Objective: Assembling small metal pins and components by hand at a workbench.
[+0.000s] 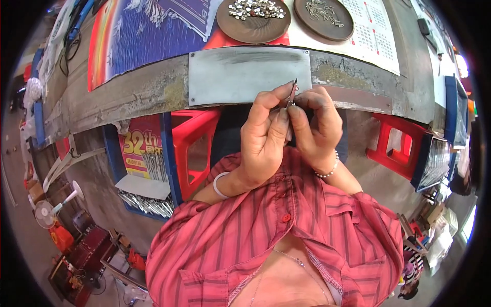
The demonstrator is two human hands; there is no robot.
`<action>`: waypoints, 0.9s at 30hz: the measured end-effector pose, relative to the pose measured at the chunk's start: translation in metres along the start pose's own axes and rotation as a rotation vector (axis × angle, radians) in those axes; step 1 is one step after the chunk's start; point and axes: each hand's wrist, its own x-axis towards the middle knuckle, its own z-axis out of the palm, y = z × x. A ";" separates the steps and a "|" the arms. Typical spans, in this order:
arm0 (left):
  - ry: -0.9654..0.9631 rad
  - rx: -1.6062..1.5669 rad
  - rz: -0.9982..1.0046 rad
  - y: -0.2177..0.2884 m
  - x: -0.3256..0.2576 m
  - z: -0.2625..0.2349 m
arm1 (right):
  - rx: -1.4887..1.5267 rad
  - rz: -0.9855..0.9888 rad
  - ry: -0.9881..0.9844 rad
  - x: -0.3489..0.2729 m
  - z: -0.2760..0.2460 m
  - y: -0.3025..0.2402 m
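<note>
Close together above the table's near edge, my left hand and my right hand are both closed, fingertips meeting. Between them they pinch a small slim metal piece with a dark pointed tip that sticks up past the left fingers. Its lower end is partly hidden by my thumbs and fingers, and its exact kind is too small to make out. Just beyond the fingers lies a pale metal plate, fixed at its corners and smudged dark along the far side.
Past the plate stand a brown dish of small silver discs and another dish with tiny metal pins. Printed sheets cover the worktable. Lower left are a red stool and a blue bin of slim metal pieces; another red stool stands right.
</note>
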 end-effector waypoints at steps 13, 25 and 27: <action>0.039 -0.059 -0.085 0.002 -0.004 0.003 | 0.234 0.488 -0.055 0.011 -0.015 -0.013; 0.077 0.140 0.372 0.012 -0.011 -0.012 | 0.206 0.459 0.077 -0.006 0.015 -0.043; 0.119 0.168 0.311 0.014 -0.017 -0.018 | 0.391 0.640 0.102 0.002 0.016 -0.041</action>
